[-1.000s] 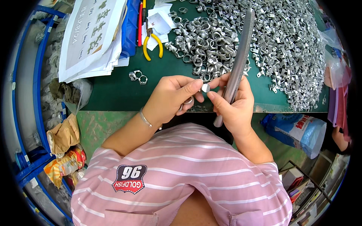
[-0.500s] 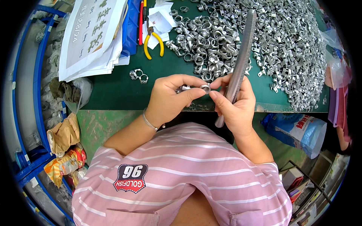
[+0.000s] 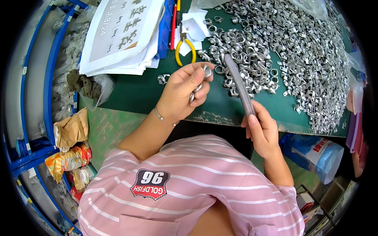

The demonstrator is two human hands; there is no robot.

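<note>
My left hand [image 3: 182,89] is closed around several silvery metal rings. One ring [image 3: 207,71] is pinched between thumb and forefinger, while others sit against the curled lower fingers. In my right hand [image 3: 263,129] is a long grey metal file [image 3: 238,82], gripped at its near end. Its far end leans up and left over a heap of metal rings [image 3: 254,59], standing apart from the ring in my left hand. A small cluster of rings [image 3: 162,79] lies on the green table left of my left hand, partly hidden by it.
Small metal tabs [image 3: 315,63] cover the right side of the green table [image 3: 138,96]. Yellow-handled pliers [image 3: 185,51], a red stick-like tool [image 3: 173,27] and a paper stack [image 3: 118,39] lie at the far left. Blue shelving [image 3: 49,63] stands left; a blue bag [image 3: 315,153] sits below right.
My hands have drawn apart; the ring both were touching is now in the left hand alone. The file has swung from leaning right to leaning left. The whole view has shifted slightly.
</note>
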